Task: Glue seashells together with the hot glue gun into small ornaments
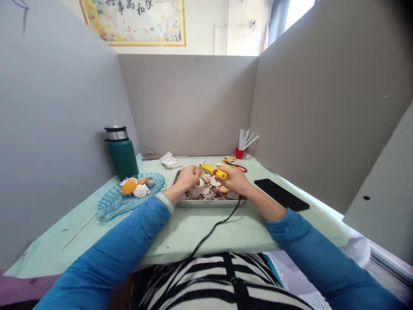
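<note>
My right hand [237, 180] is closed around a yellow glue gun [215, 172], whose black cord [213, 228] trails off the table's front edge. The gun's tip points left toward my left hand [188, 177], which is closed in a pinch on something small I cannot make out. Both hands hover over a metal tray [211, 203] filled with several seashells [206, 190]. A pale bangle sits on my left wrist.
A blue glass shell-shaped dish [112, 206] with an orange shell and white shells lies at left. A green thermos [121, 153] stands behind it. A black phone [281, 194] lies at right. A red cup of white sticks [240, 151], red scissors [237, 165] and crumpled paper [169, 160] sit at the back.
</note>
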`<state>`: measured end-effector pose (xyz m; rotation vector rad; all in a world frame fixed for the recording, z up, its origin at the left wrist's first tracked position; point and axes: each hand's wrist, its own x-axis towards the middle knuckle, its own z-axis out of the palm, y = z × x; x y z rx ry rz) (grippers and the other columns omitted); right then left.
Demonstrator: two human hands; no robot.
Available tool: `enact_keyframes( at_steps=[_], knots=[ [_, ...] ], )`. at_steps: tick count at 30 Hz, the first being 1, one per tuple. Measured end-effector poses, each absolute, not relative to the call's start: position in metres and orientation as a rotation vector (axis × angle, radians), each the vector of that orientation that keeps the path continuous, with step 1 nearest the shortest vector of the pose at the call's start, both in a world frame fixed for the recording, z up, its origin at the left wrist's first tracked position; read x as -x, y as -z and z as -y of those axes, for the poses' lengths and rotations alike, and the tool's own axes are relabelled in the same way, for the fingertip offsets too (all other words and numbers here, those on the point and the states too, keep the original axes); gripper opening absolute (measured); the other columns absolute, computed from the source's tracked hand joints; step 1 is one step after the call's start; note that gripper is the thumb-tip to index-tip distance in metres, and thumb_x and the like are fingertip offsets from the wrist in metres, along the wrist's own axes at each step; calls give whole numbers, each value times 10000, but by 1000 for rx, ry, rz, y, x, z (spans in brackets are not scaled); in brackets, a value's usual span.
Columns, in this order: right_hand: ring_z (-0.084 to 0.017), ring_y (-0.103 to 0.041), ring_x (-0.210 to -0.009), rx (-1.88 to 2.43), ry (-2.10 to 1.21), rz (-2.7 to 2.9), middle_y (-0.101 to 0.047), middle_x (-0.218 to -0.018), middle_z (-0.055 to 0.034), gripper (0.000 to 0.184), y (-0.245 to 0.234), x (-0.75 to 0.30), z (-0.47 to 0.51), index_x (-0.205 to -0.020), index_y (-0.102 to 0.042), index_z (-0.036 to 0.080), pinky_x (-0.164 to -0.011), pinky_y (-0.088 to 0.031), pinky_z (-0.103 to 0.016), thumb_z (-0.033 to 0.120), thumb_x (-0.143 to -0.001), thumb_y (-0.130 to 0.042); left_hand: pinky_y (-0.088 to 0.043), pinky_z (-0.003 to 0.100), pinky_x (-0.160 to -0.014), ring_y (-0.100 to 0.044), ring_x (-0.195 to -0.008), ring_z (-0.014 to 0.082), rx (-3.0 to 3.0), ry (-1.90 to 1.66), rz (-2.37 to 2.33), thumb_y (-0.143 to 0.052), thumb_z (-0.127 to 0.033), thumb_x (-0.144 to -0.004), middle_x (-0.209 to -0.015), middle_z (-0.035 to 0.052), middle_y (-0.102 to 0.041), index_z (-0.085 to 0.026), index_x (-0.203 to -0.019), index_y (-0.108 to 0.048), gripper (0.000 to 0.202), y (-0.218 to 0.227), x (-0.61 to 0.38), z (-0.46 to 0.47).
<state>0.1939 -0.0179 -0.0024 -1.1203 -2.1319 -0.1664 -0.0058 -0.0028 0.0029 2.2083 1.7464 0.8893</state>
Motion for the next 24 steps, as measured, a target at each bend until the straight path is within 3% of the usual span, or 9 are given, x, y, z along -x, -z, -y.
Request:
enact_keyframes(
  at_steps=[24],
  knots=[
    [-126,-525,-614,1119,183,2106,-616,-710,-11,165,3,-195,16,-812,-614,208,-536,-290,-204,321,-721,-534,-329,158,-386,-471,-332,66,-2208,-922,-1736,-413,-273,-787,-519,-8,-612,-157,-719,-506,163,-2,6,2]
  ],
)
